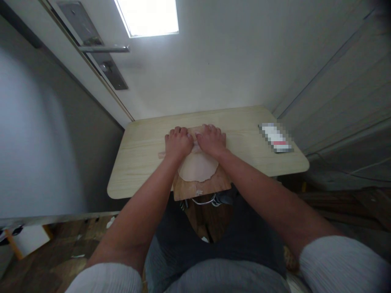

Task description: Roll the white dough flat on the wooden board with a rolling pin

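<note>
A thin, pale sheet of dough (198, 167) with an uneven rounded edge lies on a brown wooden board (201, 189). My left hand (179, 142) presses down over the far part of the dough, fingers curled and thumb turned inward. Beside it, my right hand (211, 140) has the same curled pose, the two thumbs almost meeting. Both hands bear on what looks like a rolling pin, whose pale end (161, 155) sticks out left of my left hand. Most of it is hidden beneath my palms.
The board rests on a light wood table (137, 154), its near end reaching past the front edge. A blurred-out phone-like object (276, 138) lies at the right. Behind stands a white door with a metal handle (105, 49). A grey panel (45, 142) rises at left.
</note>
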Motion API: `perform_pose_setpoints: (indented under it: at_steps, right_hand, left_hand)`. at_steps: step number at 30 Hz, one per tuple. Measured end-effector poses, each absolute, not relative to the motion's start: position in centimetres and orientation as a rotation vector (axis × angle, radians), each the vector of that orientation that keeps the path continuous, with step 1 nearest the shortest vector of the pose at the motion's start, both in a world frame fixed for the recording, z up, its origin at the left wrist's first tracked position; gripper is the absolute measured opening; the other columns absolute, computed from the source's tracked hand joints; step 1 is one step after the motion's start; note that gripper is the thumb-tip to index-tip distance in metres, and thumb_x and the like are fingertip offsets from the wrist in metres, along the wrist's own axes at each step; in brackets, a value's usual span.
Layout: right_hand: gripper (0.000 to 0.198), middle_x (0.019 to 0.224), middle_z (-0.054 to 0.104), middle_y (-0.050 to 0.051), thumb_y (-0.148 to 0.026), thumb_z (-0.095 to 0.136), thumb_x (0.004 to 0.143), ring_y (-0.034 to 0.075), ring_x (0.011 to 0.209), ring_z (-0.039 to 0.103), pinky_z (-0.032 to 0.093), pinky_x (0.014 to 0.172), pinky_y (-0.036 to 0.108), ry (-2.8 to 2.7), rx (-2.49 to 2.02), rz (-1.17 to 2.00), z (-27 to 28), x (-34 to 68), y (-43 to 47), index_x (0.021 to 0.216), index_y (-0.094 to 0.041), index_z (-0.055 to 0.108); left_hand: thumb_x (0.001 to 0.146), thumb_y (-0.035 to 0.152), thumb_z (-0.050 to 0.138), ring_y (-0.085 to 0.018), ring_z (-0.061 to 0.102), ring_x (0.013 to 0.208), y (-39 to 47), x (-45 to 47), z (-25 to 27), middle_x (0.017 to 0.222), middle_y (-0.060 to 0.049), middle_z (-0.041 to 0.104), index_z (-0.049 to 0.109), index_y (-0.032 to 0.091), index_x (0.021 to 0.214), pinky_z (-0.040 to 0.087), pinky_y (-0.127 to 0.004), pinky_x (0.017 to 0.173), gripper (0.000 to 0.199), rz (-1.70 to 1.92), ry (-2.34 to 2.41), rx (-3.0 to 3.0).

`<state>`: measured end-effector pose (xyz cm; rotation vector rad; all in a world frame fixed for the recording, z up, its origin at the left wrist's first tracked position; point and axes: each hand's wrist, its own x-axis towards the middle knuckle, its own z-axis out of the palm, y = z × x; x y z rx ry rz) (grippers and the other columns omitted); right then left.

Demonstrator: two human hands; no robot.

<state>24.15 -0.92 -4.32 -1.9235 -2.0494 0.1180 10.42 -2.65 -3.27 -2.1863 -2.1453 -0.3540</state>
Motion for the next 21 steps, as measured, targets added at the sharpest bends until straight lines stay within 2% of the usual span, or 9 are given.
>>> perform_pose_setpoints:
  at_steps: [8, 15, 21]
  right_hand:
    - [0.057, 0.149, 0.048, 0.016, -0.041, 0.043, 0.095, 0.036, 0.133, 0.041, 0.026, 0.109, 0.06, -2.077, -1.862, 0.054, -4.6, 24.9, -4.1, 0.146, -0.017, 0.043]
    - [0.05, 0.15, 0.049, 0.011, -0.043, 0.033, 0.1, 0.036, 0.142, 0.032, 0.018, 0.114, 0.063, -2.165, -1.795, 0.03, -4.6, 26.3, -8.6, 0.138, -0.02, 0.054]
    - [0.056, 0.156, 0.04, 0.01, -0.044, 0.033, 0.1, 0.033, 0.145, 0.03, 0.018, 0.116, 0.061, -2.157, -1.756, 0.07, -5.4, 27.4, -12.7, 0.15, -0.019, 0.041]
  left_hand:
    - [0.098, 0.038, 0.029, -0.031, 0.041, 0.136, -5.9, 11.1, -3.1, 0.151, -0.012, 0.046, 0.046, 0.025, 0.141, 0.032, -0.057, 0.11, 0.048, -0.329, -2.162, -2.191]
    - [0.101, 0.041, 0.023, -0.029, 0.035, 0.143, -10.4, 12.3, -3.0, 0.156, -0.007, 0.042, 0.045, 0.028, 0.145, 0.027, -0.057, 0.114, 0.051, -0.352, -2.155, -2.175]
    - [0.102, 0.045, 0.019, -0.027, 0.036, 0.143, -14.6, 12.6, -3.2, 0.156, -0.004, 0.043, 0.044, 0.027, 0.148, 0.029, -0.052, 0.114, 0.055, -0.378, -2.095, -2.243]
